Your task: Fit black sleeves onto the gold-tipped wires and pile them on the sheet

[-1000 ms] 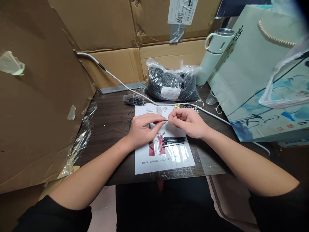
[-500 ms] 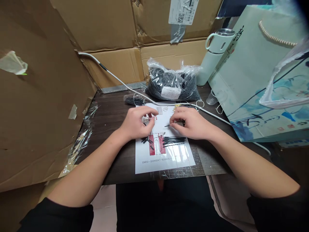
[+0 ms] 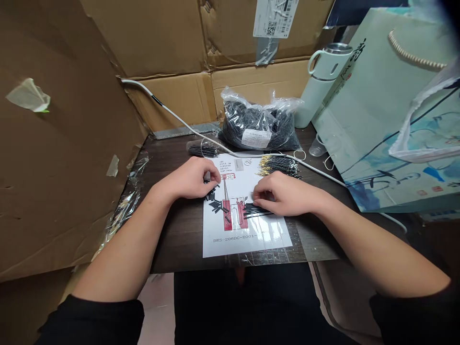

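Several thin black rods (image 3: 252, 211) are lying in a row on the printed sheet (image 3: 246, 187) near frame centre; the right hand (image 3: 282, 194) is hovering over them, fingers bent, grip unclear. The left hand (image 3: 197, 177) is sitting beside scattered short black pieces (image 3: 215, 206), fingers curled, any hold hidden. Work is apparently standing midway: many loose pieces are remaining; which rods are finished isn't showing.

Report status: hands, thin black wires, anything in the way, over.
Left hand at short black cylindrical pieces; right hand at thin black wires on white printed paper. Both grips unclear. Long white cable behind, clear of hands.
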Demonstrator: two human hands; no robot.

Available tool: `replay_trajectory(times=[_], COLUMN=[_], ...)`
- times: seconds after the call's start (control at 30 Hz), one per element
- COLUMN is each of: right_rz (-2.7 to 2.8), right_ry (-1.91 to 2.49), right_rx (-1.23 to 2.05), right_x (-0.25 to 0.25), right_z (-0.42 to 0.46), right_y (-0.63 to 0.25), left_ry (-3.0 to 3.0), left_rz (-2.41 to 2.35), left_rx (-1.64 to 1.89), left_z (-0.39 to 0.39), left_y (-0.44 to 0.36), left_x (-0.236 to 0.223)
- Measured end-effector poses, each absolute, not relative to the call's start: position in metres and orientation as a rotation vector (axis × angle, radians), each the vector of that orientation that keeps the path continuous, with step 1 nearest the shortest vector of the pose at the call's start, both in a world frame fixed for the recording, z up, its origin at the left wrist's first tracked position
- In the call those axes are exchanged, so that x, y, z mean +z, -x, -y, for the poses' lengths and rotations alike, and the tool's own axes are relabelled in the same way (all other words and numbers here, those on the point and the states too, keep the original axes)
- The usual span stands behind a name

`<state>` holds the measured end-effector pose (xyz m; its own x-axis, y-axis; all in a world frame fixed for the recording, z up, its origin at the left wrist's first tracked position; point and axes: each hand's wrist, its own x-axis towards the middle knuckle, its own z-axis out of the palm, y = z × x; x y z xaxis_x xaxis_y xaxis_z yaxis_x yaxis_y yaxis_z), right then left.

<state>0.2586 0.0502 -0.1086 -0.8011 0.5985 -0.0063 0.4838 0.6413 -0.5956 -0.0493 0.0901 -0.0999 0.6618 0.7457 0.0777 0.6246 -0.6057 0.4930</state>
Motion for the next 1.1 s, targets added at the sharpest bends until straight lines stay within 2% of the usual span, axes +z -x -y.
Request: replay_trajectory(times=[0.27,0.63,0.9,1.1], right_rz=[2.59,2.721,2.753,2.801], right_ry=[1.335,1.372,1.463,1.527], right_rx=[0.358,0.243,0.127,0.054], right_x=[-0.107,-0.116,-0.113,-0.109], right_z=[-0.068,-0.071,-0.066,-0.064], right_y=[-0.279,-0.276,-0.27,-0.27], left_ry=[-2.388,-2.387,-1.593,-1.111], left_rz=[-1.055,-1.068,-0.819,-0.807], left_rx=[0.354,0.405,0.682,0.67], left_z=[-0.095,-0.083,-0.065,-0.062], left_y=[0.054,0.035,0.0,-0.01], left_x=[-0.109,-0.104,-0.115,-0.13])
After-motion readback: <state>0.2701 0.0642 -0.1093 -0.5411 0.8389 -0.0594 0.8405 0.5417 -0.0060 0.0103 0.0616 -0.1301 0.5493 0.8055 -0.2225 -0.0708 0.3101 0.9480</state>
